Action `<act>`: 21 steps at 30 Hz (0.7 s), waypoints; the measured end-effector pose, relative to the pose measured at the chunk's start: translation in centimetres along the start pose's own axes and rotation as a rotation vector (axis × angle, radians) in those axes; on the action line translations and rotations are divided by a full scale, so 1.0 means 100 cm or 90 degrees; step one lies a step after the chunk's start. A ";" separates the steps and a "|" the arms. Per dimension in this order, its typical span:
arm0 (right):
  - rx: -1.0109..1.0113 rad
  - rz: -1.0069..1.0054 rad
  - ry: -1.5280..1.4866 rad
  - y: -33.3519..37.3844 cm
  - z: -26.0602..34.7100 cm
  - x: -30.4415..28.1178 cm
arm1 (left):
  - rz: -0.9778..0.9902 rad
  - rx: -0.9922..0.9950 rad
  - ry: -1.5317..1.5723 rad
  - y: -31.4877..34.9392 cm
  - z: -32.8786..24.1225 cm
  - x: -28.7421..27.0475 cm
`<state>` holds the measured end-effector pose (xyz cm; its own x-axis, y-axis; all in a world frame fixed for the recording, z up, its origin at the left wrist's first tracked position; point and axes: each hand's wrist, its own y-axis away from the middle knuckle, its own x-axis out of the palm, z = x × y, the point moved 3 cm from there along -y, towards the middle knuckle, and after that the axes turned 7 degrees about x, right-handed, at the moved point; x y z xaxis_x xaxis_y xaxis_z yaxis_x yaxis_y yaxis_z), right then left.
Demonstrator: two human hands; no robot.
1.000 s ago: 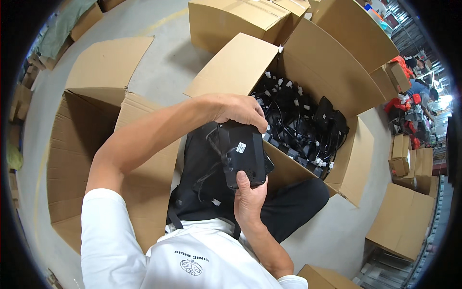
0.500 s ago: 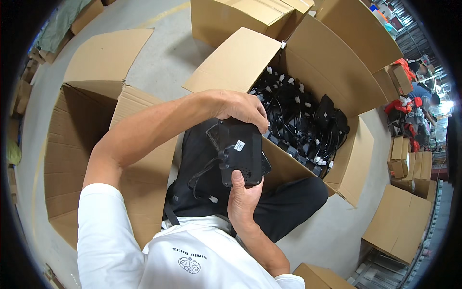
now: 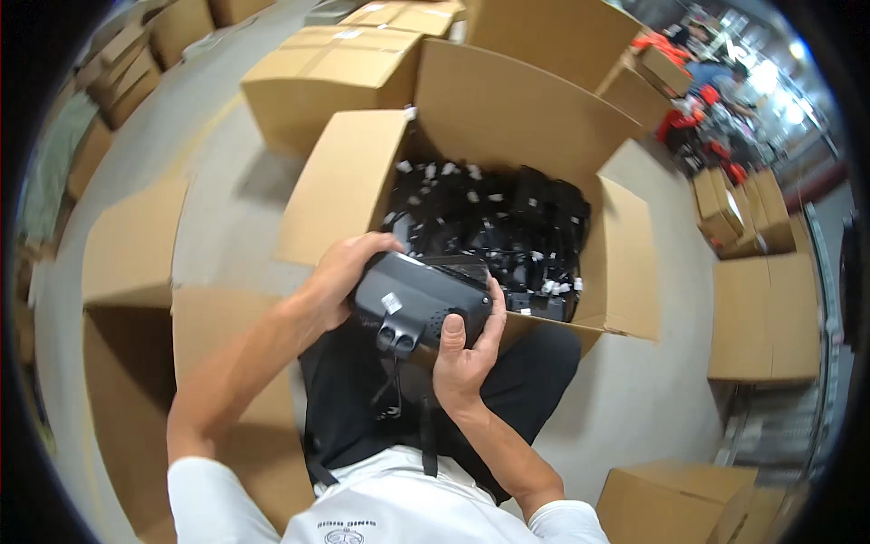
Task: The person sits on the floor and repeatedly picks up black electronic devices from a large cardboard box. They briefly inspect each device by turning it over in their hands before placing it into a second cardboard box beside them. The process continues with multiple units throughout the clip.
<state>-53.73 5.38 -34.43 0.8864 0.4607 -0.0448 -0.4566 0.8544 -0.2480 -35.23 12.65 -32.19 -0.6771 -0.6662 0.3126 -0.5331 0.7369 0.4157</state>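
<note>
Over my lap I hold a black plastic electronic device (image 3: 419, 292) with a small white label, a cluster of small holes at one end and two round cable outlets on its near side. My left hand (image 3: 340, 279) grips its left end. My right hand (image 3: 467, 358) clasps the right end, thumb on the face and fingers round the edge. A thin black cable (image 3: 396, 385) hangs from the outlets. Behind the top edge shows a glossy dark panel (image 3: 464, 265); I cannot tell whether it is a separate piece.
Just beyond my hands stands an open carton (image 3: 517, 91) full of black devices and cables (image 3: 489, 213) with white plugs. Another open carton (image 3: 227, 399) is at my left. Closed cartons (image 3: 326, 72) stand behind; more (image 3: 766, 317) line the right. People work at the far right.
The view has swung, so the open carton lies nearer the middle. The device has turned and tilted, bringing its cable outlets toward me. My left hand has moved from its top edge to its left end.
</note>
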 end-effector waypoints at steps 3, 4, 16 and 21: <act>-0.187 -0.034 0.035 -0.028 0.022 -0.015 | -0.009 0.063 0.076 0.013 -0.013 0.019; -0.192 -0.088 0.052 -0.040 0.024 -0.019 | -0.026 0.082 0.080 0.016 -0.017 0.026; -0.068 0.247 -0.121 -0.249 0.065 -0.047 | 0.142 0.281 -0.175 -0.033 -0.086 0.090; 0.195 0.606 -0.097 -0.280 0.019 -0.074 | 0.139 0.284 0.035 -0.136 -0.093 0.125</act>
<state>-47.63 -21.53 -25.32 0.1337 0.9904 0.0346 -0.9877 0.1303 0.0868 -31.78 -6.78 -25.98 -0.7761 -0.4866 0.4011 -0.5545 0.8295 -0.0666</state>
